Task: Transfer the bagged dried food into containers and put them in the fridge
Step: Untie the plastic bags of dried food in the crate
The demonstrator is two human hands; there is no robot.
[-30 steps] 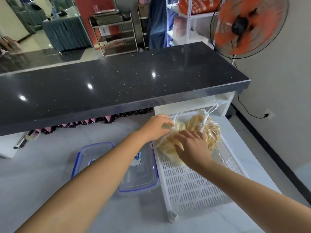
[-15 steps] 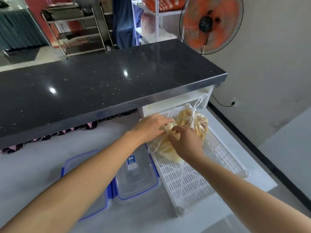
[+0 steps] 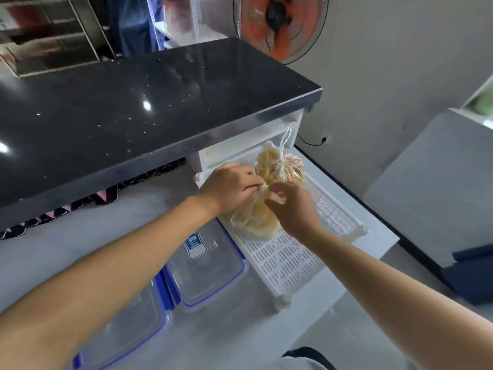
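Note:
Two clear plastic bags of pale yellow dried food lie in a white slotted tray. The near bag sits under my hands. My left hand and my right hand both pinch its knotted top between them. The far bag stays tied, its plastic tail standing up. Two clear containers with blue-rimmed lids rest on the white counter to the left of the tray: one right beside it, the other partly hidden under my left forearm.
A raised black stone countertop overhangs the white counter behind the tray. An orange floor fan stands by the wall at the back right. A grey surface lies to the right across a floor gap.
My view has swung left and down, so the tray sits more central. Both hands have lifted off the bag's body and now pinch its top together.

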